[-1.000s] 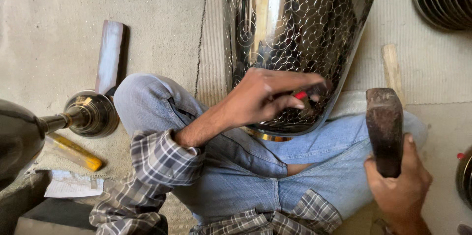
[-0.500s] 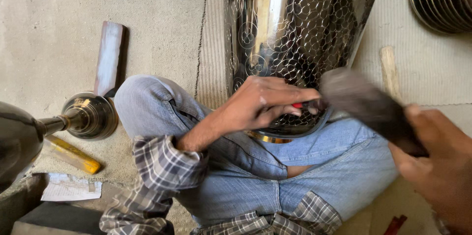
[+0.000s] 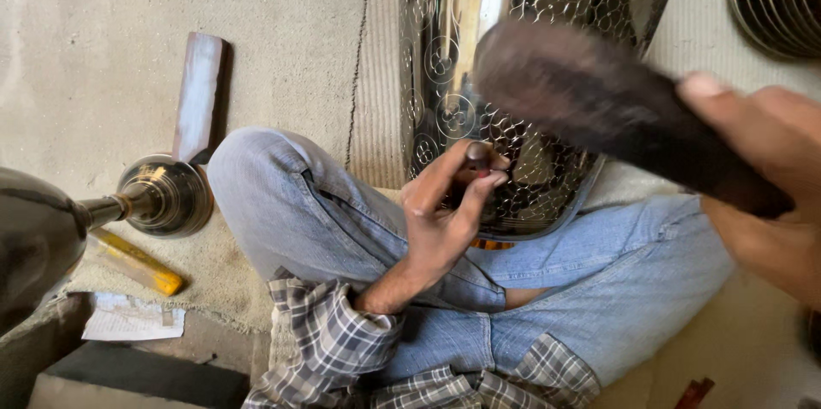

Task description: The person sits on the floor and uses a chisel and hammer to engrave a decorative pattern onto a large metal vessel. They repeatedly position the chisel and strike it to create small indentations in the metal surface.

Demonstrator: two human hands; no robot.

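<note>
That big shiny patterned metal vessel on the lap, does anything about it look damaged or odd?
Nothing stands out. The engraved silver-coloured metal vessel shows a regular pattern; the left hand holds a small punch against it.

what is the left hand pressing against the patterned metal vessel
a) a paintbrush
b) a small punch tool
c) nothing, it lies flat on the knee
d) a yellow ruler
b: the left hand pinches a small dark punch tool with its tip set on the patterned metal vessel, while the right hand holds a blurred hammer.

Mallet [image 3: 599, 109] head motion-blurred. Right hand [image 3: 770, 178] cut by right edge, grip indistinct. Punch [image 3: 475, 161] tip hidden against engraved metal vessel [image 3: 513, 24], itself cropped at top. Left hand [image 3: 445, 212] clasped around punch.
</note>
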